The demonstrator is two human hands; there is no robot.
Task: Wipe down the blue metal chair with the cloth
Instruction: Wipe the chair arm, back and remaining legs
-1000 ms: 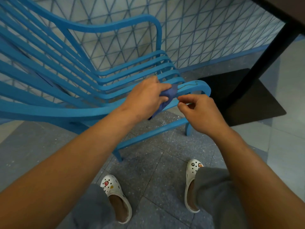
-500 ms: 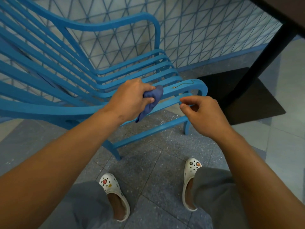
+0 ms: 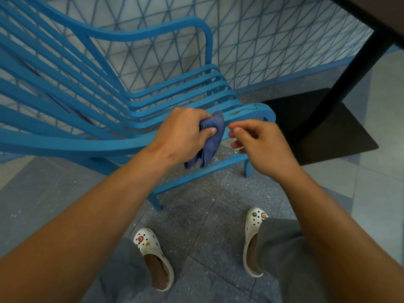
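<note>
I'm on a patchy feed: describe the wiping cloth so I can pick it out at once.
Find the blue metal chair filling the left of the view, then follow its near armrest rightward to the left hand. The cloth is bunched in that hand, hanging below it: soft, crumpled and duller, more purplish-blue than the chair's bright slats.

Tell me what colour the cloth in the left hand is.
Dark blue, duller than the chair; the cloth shows best in the head view, the only one.

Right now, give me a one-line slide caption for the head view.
Left hand grips the cloth against the blue chair armrest; right hand hovers beside it, empty.
</note>
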